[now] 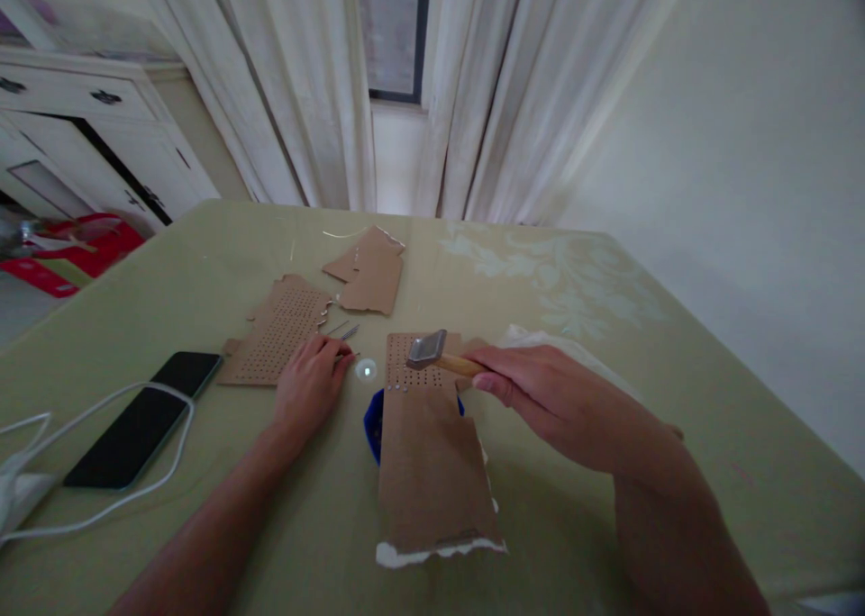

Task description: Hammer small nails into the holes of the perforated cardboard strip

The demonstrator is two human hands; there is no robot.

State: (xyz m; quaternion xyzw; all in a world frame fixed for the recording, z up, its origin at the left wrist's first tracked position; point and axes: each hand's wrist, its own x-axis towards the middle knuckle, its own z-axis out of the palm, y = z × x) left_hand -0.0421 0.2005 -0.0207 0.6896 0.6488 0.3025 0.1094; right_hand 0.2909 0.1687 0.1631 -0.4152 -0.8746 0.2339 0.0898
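My right hand [541, 400] grips the wooden handle of a small hammer [432, 353]. Its metal head hovers over the top of a torn cardboard strip [432, 463] that has rows of small holes and nails near its upper edge. The strip lies across a blue round object [371, 425], mostly hidden under it. My left hand [311, 386] rests on the table left of the strip, fingers curled and pinching at thin nails [346, 333] that lie by a punched cardboard piece [280, 339].
Another torn cardboard piece [370, 274] lies farther back. A black phone [145, 418] with a white cable [101, 454] looped over it sits at the left. White paper [541, 339] shows behind my right hand. The green tablecloth [608, 508] covers the table; curtains hang behind.
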